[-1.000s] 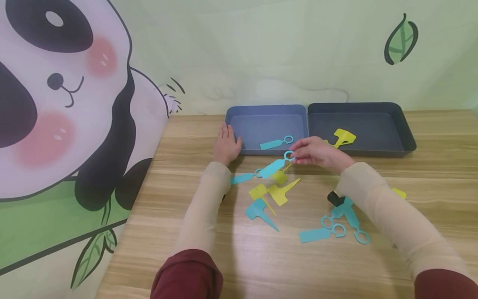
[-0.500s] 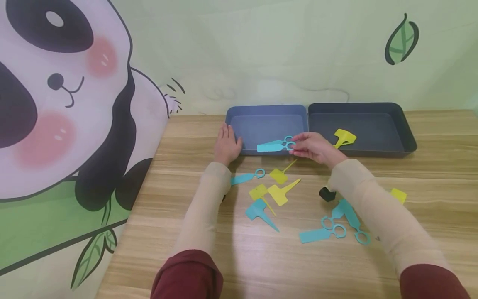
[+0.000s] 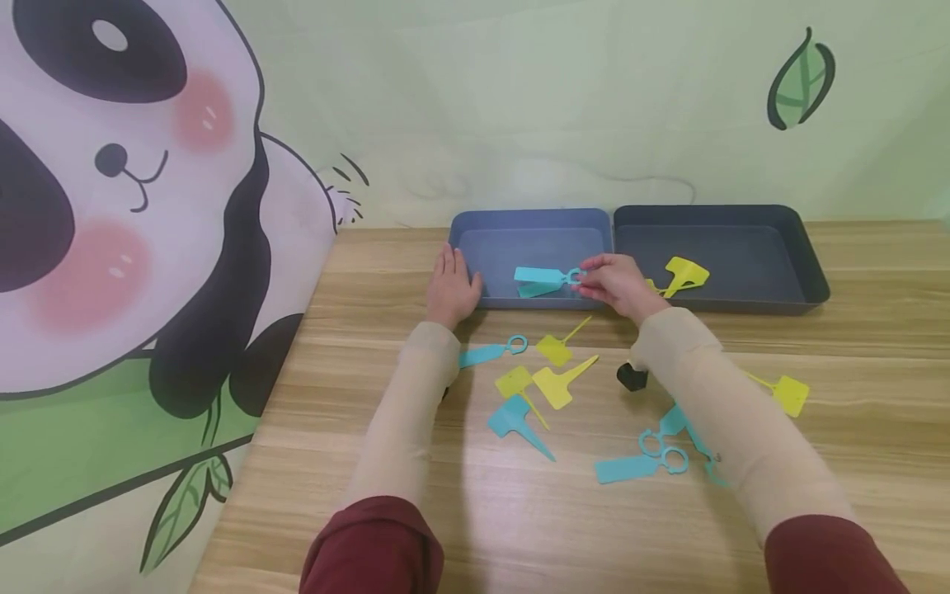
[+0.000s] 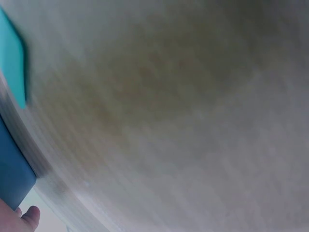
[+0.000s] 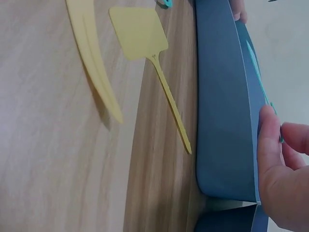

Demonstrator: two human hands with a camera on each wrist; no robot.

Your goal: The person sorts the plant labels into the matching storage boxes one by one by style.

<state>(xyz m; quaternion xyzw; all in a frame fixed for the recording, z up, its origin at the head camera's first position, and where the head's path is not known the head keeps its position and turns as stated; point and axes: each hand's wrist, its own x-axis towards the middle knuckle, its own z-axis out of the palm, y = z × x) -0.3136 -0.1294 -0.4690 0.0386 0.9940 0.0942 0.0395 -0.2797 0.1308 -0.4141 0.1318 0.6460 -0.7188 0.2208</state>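
First, well left of the blue tray [image 3: 519, 239], a painted panda [image 3: 185, 206] fills the backdrop [image 3: 475, 91]. The left hand [image 3: 451, 290] rests at the tray's left front corner, fingers straight, thumb apart from them. In front of the tray, on the wooden table [image 3: 282, 478], a turquoise ring tag [image 3: 482, 355] lies partly hidden by the left sleeve [image 3: 404, 412]; nearer the person, a turquoise T-shaped tag [image 3: 512, 415] and three yellow tags [image 3: 560, 384].

Over the tray's front right part is the held tag [image 3: 538, 275] (turquoise, ring-ended), its ring pinched between thumb and fingers of the right hand [image 3: 616, 285]. Another ring-ended one, the lower tag [image 3: 540, 290], shows beneath it in the tray; whether the two touch, cannot tell.

To the tray's front right, a cluster of turquoise ring tags [image 3: 627, 469] is partly covered by the right sleeve [image 3: 742, 429]. Just beside the tray, on its right, stands a darker tray [image 3: 742, 256] with yellow pieces [image 3: 686, 274] inside. Farther right and forward of the blue tray lies another yellow tag [image 3: 792, 395].
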